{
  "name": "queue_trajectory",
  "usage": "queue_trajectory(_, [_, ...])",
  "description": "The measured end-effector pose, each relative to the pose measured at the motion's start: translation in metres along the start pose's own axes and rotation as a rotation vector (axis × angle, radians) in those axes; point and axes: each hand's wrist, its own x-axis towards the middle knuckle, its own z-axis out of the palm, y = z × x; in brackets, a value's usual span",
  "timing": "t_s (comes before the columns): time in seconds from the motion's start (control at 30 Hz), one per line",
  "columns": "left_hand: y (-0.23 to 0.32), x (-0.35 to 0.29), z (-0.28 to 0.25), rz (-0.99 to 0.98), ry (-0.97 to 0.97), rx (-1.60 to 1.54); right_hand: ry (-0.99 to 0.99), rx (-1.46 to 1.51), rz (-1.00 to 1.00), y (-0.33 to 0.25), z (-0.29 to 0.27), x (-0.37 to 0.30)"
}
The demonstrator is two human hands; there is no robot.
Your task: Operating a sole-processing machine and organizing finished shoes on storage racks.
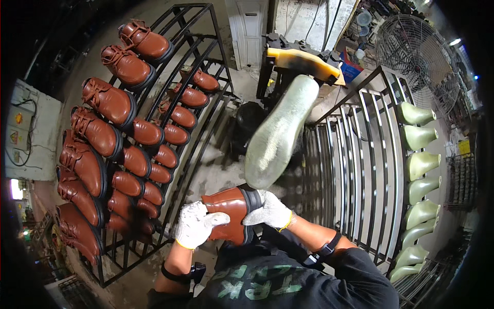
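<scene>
A reddish-brown leather shoe with a dark sole is held between both hands, close to my body. White work gloves cover both hands. My left hand grips the shoe's left side, its thumb lying across the leather. On the opposite side, my right hand is closed around the dark sole. Just beyond the shoe, a pale green shoe last points toward me, bottom face up. Its far end meets a machine with a yellow-orange pad. My palms and the fingers behind the shoe are hidden.
On the left, a black metal rack carries rows of brown lace-up shoes. A slatted rack stands on the right, with several pale green lasts along its outer side. Behind it is a large caged fan.
</scene>
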Motion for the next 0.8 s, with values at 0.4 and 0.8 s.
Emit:
queue_trajectory(0.4, [-0.091,0.119,-0.01,0.198,0.212,0.247,0.581,0.418,-0.261,0.061,-0.073,0.125])
queue_trajectory(0.8, [-0.369,0.358,-0.047,-0.338,0.612,0.123,0.973,0.254,-0.481,-0.004,-0.128,-0.041])
